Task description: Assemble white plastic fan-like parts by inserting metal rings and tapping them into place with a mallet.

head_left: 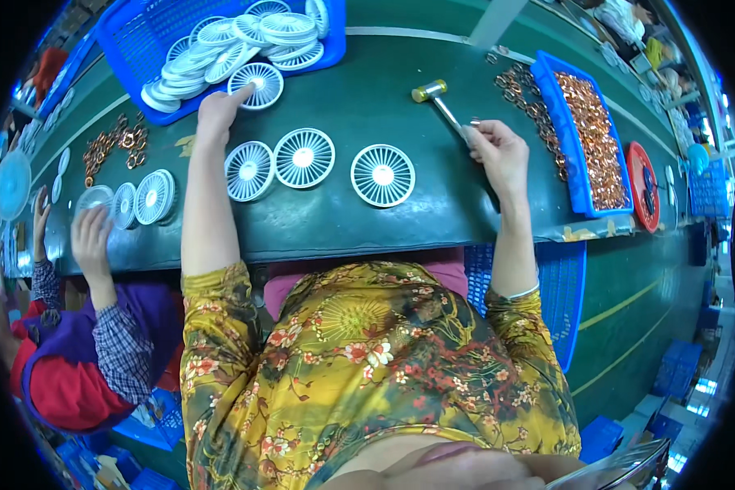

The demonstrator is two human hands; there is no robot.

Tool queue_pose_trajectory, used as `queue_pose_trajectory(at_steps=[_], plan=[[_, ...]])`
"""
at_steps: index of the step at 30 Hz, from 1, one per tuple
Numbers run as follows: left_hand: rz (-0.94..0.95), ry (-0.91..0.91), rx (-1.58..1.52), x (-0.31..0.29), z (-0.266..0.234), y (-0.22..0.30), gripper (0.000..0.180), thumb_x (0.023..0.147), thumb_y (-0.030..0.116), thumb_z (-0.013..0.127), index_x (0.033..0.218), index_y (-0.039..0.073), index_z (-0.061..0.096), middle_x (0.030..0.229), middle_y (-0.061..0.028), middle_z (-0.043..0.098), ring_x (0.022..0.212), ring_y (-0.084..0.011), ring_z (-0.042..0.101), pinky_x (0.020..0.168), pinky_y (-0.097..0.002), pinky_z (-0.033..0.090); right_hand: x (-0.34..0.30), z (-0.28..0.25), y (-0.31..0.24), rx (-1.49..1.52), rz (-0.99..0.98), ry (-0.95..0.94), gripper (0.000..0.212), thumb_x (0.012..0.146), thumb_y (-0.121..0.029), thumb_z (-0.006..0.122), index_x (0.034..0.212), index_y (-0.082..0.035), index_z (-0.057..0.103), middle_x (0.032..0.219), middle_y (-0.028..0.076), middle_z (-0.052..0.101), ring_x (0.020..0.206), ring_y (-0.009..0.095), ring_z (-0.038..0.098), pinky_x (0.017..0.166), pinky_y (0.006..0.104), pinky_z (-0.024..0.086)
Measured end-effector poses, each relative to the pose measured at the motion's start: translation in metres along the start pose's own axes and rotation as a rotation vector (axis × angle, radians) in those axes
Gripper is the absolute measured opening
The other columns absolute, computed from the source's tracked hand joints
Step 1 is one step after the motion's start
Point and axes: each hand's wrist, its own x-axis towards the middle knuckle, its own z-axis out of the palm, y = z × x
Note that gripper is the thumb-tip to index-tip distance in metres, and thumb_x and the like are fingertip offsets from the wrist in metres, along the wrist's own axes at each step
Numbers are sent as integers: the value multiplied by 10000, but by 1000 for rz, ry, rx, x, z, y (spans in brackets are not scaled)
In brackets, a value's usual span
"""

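Note:
My left hand (219, 113) reaches to the near edge of a blue basket (126, 49), its fingers on the hub of a white round slotted cover (267, 88). Many similar covers are heaped in that basket. My right hand (502, 155) grips the handle of a small hammer (430, 91) with a yellow double-faced head; the head points away from me, above the table. Between my hands, one slotted cover (383, 175) lies flat on the green tabletop. Two more covers (305, 158) lie side by side just right of my left forearm.
At the right stands a blue tray (578, 192) full of copper-coloured rings, with loose rings (524, 94) beside it. A red round tray (641, 184) is farther right. A co-worker's hand (91, 237) is over covers at the left, near more rings (116, 147).

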Motion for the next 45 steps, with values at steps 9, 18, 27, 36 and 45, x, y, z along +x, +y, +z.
queue_pose_trajectory(at_steps=[9,18,27,36,45], plan=[[534,234,-538,-173,37,37,178,914,167,638,931,7,562,821,-57,617,750,-102,553,680,-290,473,-59,30,-40,181,-524,-83,145,792,-39,730,937,-41,722,875,89,653,794,157,639,655,266,507],[313,-274,-824,-230,57,38,334,1031,287,425,1254,46,485,1063,-30,587,890,-69,587,724,-202,495,-83,60,-91,81,-853,-25,153,681,-90,801,772,-87,678,772,47,653,675,211,621,590,320,483],[530,-110,-699,-245,69,42,224,931,79,520,1122,-4,439,920,-82,562,811,-118,532,714,-288,462,-83,86,-90,-186,-785,-25,78,805,-91,662,802,-54,594,787,95,584,727,290,562,633,386,454],[460,-507,-1115,-244,50,43,550,826,-7,545,1341,-24,356,1246,-113,517,1142,-163,524,1001,-324,405,-82,63,-83,-170,-920,38,227,701,-257,788,904,-162,746,1125,-47,685,1276,265,479,1108,496,238],[231,-581,-1097,-244,49,37,487,891,33,623,1335,-42,438,1182,-105,604,1071,-154,596,932,-277,471,-90,59,-78,-179,-996,-54,247,724,-297,772,905,-135,722,1132,-44,677,1248,199,521,1097,499,301]])
